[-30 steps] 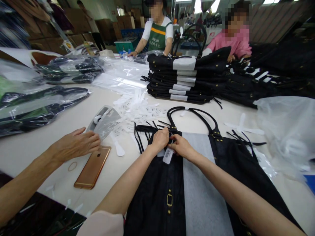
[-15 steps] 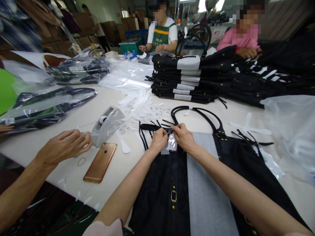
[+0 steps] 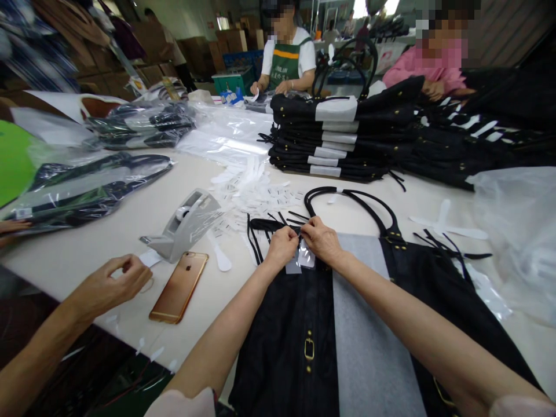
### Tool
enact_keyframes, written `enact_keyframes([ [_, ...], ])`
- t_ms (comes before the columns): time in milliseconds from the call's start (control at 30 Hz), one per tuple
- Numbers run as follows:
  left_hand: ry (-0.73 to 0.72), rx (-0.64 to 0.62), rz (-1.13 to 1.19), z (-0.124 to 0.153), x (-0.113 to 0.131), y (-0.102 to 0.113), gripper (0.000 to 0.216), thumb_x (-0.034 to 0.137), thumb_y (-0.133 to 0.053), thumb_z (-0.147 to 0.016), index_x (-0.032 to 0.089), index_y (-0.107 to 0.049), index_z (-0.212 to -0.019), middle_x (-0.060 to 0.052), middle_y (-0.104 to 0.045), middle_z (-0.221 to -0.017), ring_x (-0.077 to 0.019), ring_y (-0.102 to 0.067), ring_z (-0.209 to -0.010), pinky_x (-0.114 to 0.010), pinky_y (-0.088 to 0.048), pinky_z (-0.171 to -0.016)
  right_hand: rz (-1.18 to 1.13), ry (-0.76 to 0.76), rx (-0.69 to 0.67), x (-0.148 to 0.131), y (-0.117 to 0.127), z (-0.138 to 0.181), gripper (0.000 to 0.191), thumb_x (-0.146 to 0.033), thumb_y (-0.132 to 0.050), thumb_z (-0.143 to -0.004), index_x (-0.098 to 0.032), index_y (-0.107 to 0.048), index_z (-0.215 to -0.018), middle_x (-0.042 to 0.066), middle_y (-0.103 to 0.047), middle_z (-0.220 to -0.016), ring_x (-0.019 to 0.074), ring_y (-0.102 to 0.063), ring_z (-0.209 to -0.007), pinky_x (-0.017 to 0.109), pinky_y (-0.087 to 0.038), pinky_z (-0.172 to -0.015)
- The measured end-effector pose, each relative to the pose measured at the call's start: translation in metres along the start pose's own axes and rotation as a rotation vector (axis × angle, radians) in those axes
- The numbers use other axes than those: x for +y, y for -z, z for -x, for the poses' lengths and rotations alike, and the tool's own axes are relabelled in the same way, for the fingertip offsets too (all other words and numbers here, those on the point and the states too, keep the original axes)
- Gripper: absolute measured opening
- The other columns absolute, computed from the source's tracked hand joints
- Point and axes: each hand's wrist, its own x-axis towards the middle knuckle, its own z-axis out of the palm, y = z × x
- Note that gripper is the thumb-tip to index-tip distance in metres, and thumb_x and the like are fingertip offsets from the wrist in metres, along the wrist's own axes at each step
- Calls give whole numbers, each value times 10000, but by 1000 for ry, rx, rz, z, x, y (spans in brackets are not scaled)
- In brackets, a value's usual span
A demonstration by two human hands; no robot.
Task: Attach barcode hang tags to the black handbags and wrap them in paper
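A black bag (image 3: 286, 336) with a grey paper band (image 3: 369, 330) lies flat in front of me, its looped handle (image 3: 347, 200) pointing away. My left hand (image 3: 282, 244) and my right hand (image 3: 320, 238) meet at the bag's top edge. Both pinch a thin black string there, and a small clear-sleeved tag (image 3: 300, 259) hangs just under them. Fingers of both hands are curled tight.
A co-worker's hand (image 3: 108, 286) pinches a piece of tape at the left, beside a grey tape dispenser (image 3: 185, 225) and a gold phone (image 3: 179, 287). Loose white tags (image 3: 256, 194) litter the table. A stack of black bags (image 3: 330, 139) stands behind; bagged goods (image 3: 87, 185) lie left; clear plastic (image 3: 516, 231) lies right.
The tag has swung down under my hands, which stay together at the bag's top. The co-worker's hand drew back from the dispenser toward the near table edge.
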Motion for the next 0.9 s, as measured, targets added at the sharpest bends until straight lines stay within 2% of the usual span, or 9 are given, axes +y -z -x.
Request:
enact_keyframes([
  [100, -30, 15, -75, 1, 5, 3, 99, 143, -481, -716, 159, -561, -771, 23, -566, -571, -102, -541, -522, -208, -432, -549, -74, 16, 4, 0, -1, 0, 221, -260, -416, -854, -209, -608, -953, 68, -496, -1028, 147, -518, -813, 243, -397, -675],
  [200, -196, 24, -119, 0, 9, 6, 255, 100, -468, -703, 188, -589, -909, 14, -620, -711, -114, -572, -651, -210, -437, -626, -190, 19, 29, 1, -1, 2, 177, -227, -462, -819, -197, -602, -922, 57, -496, -985, 141, -512, -821, 243, -410, -711],
  [267, -292, -13, -119, -3, 9, 7, 323, 74, -443, -699, 212, -600, -944, 23, -629, -757, -109, -574, -694, -203, -433, -663, -251, 26, 40, 2, 1, 5, 151, -200, -480, -797, -193, -600, -888, 50, -498, -951, 140, -508, -824, 244, -414, -725],
  [400, -289, -128, -114, -11, 9, 9, 204, 123, -475, -706, 189, -632, -819, 32, -606, -677, -106, -560, -676, -190, -424, -643, -313, 52, 63, 7, 7, 9, 121, -167, -488, -779, -171, -586, -849, 53, -506, -936, 124, -503, -766, 238, -416, -718],
  [500, -307, -137, -202, -12, 9, 9, 125, 191, -507, -723, 169, -630, -727, 20, -588, -656, -114, -548, -676, -203, -421, -651, -312, 37, 85, 9, 11, 12, 104, -173, -489, -784, -168, -574, -844, 56, -521, -930, 130, -512, -775, 235, -413, -720],
  [633, -376, 14, -291, -8, 10, 8, 141, 226, -519, -742, 154, -618, -673, -25, -590, -785, -131, -543, -773, -238, -417, -741, -236, -174, 87, 6, 15, 17, 152, -197, -473, -802, -159, -542, -932, 75, -573, -918, 172, -545, -853, 268, -406, -751],
  [733, -422, 74, -159, -7, 9, 9, 130, 189, -535, -723, 143, -589, -614, -39, -586, -892, -118, -543, -832, -222, -409, -772, -142, -362, -56, -2, 15, 21, 244, -339, -495, -802, -144, -538, -942, 115, -615, -883, 233, -577, -849, 324, -410, -734],
  [800, -432, 50, -18, -6, 8, 10, 132, 183, -545, -708, 139, -570, -586, -23, -593, -829, -103, -545, -789, -209, -409, -747, -107, -434, -128, -9, 13, 23, 389, -450, -530, -763, -121, -530, -971, 161, -618, -915, 277, -585, -867, 351, -415, -719],
  [900, -323, -36, 220, -4, 7, 9, 158, 255, -550, -709, 137, -574, -607, 26, -538, -590, -81, -496, -580, -195, -398, -587, -91, -515, -110, -19, 7, 23, 543, -489, -596, -700, -91, -487, -1052, 196, -596, -991, 299, -584, -906, 359, -426, -723],
])
